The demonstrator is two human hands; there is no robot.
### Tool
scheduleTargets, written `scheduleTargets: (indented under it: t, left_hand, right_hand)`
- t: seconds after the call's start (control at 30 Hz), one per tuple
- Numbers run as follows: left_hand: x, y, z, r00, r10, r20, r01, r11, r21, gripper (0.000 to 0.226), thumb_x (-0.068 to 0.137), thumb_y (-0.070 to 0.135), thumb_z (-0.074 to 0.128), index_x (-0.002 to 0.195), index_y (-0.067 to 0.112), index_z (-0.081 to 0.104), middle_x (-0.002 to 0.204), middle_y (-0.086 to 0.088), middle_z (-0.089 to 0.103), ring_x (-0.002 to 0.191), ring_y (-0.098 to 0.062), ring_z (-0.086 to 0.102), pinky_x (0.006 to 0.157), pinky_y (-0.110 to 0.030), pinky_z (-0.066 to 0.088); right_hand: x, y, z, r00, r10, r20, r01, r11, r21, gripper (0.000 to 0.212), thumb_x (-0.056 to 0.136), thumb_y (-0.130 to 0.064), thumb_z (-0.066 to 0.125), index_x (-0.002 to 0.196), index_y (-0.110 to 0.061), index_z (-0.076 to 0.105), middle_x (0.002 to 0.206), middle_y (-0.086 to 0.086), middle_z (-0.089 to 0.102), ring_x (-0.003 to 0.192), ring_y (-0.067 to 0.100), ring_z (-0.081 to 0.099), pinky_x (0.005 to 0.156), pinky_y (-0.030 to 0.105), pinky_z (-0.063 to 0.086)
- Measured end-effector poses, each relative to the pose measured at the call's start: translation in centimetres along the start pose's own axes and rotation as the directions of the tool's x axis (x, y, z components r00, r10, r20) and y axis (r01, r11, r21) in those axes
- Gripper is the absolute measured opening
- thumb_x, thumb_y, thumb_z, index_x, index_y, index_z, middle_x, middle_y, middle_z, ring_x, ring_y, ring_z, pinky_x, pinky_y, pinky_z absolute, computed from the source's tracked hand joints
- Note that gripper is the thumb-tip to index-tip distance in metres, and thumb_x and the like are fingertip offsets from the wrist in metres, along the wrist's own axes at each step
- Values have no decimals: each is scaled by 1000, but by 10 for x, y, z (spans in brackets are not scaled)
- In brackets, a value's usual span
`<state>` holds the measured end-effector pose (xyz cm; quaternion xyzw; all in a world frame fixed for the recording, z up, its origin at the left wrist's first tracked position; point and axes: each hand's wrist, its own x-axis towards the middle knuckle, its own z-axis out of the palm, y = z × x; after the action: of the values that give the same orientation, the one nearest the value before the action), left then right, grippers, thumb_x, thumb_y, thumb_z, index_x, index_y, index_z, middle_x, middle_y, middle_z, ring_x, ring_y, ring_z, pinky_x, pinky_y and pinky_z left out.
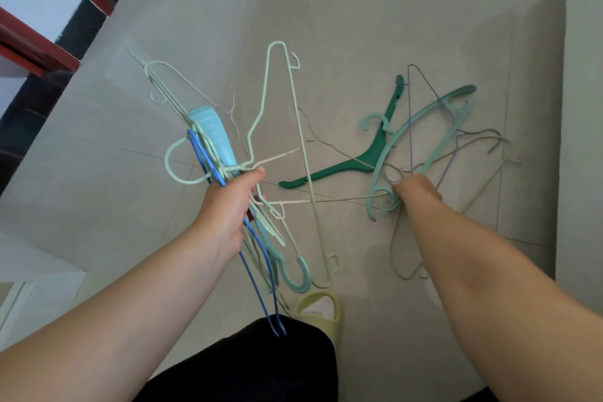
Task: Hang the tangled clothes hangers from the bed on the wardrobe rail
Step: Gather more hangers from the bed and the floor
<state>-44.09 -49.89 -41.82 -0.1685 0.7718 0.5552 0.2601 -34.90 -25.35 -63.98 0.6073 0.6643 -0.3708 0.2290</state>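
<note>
My left hand (230, 206) grips a bundle of hangers over the tiled floor: blue wire ones (208, 160), a pale blue plastic one (212, 137) and a tall mint wire one (277, 101). My right hand (416, 189) holds a second tangle: a curved teal plastic hanger (424, 134), a dark green plastic hanger (368, 153) and thin grey and purple wire hangers (456, 153). A pale wire runs between the two bundles. Neither the bed nor the wardrobe rail is in view.
Grey floor tiles (326, 26) lie below. Red-framed furniture (49, 52) stands at the upper left and a white unit (39, 271) at the left edge. A wall (584, 108) rises on the right. My foot in a yellow-green slipper (321, 307) is at the bottom.
</note>
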Motion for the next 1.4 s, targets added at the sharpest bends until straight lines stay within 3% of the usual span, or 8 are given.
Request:
scheduleTargets:
  t: [0.4, 0.53, 0.67, 0.9, 1.03, 1.2, 1.3, 1.4]
  left_hand:
    - [0, -6, -4, 1000, -2, 30, 3, 1000, -24, 9, 86, 20, 70, 81, 19, 61, 62, 6, 59, 63, -14, 57, 69, -29, 49]
    - [3, -5, 2, 1000, -5, 29, 6, 1000, -23, 8, 85, 21, 69, 84, 19, 61, 65, 4, 57, 63, -15, 56, 67, -28, 48]
    - [7, 3, 9, 999, -39, 1, 39, 998, -58, 15, 80, 23, 70, 79, 16, 58, 78, -9, 61, 64, -22, 58, 62, -26, 48]
    - [-13, 15, 29, 994, -51, 101, 66, 986, -152, 7, 84, 9, 68, 81, 14, 63, 70, -4, 67, 76, -24, 67, 74, -32, 55]
    - [-26, 29, 26, 988, -74, 132, 108, 956, -271, 9, 89, 10, 64, 82, 13, 60, 74, -5, 62, 72, -18, 62, 55, -20, 53]
    - [-34, 39, 5, 970, -92, 226, 162, 936, -313, 5, 88, 24, 67, 90, 22, 63, 103, -14, 63, 93, -26, 64, 84, -34, 52]
    - [-36, 40, -7, 956, -109, 272, 189, 939, -288, 28, 83, 33, 71, 109, 26, 64, 106, -11, 65, 97, -27, 64, 72, -32, 52]
    - [-39, 45, -16, 937, -91, 336, 202, 928, -313, 18, 77, 34, 73, 92, 24, 75, 92, -9, 66, 86, -25, 61, 72, -34, 48]
  right_hand:
    - [8, 7, 13, 995, -31, -93, 43, 991, 126, 36, 90, -22, 52, 121, -2, 54, 120, 20, 57, 120, 37, 40, 77, 36, 41]
    - [-6, -7, 0, 986, -166, -20, 158, 886, 436, 19, 83, -21, 65, 91, -5, 61, 105, 17, 64, 92, 29, 59, 85, 38, 49]
    - [-35, -31, -24, 933, -359, -40, 323, 783, 532, 22, 82, -13, 69, 66, -15, 55, 78, 11, 59, 78, 23, 55, 66, 31, 45]
    - [-126, -72, -48, 753, -656, 58, 625, 739, 251, 36, 90, -24, 63, 62, -19, 40, 65, 1, 46, 72, 23, 46, 59, 28, 35]
    - [-176, -90, -54, 654, -756, 24, 756, 653, -50, 6, 90, -11, 49, 91, -15, 55, 108, 18, 59, 103, 36, 58, 83, 33, 43]
    - [-219, -90, -58, 571, -797, 194, 820, 565, -93, 14, 94, -11, 44, 84, -15, 52, 112, 18, 62, 102, 34, 57, 70, 25, 35]
    - [-235, -89, -62, 497, -821, 280, 825, 547, 139, 18, 90, -9, 52, 74, -16, 56, 72, -7, 62, 74, 16, 57, 60, 19, 34]
    - [-253, -90, -67, 443, -847, 293, 769, 527, 362, 35, 88, 4, 50, 64, -21, 48, 43, -25, 52, 49, -9, 50, 56, 9, 35]
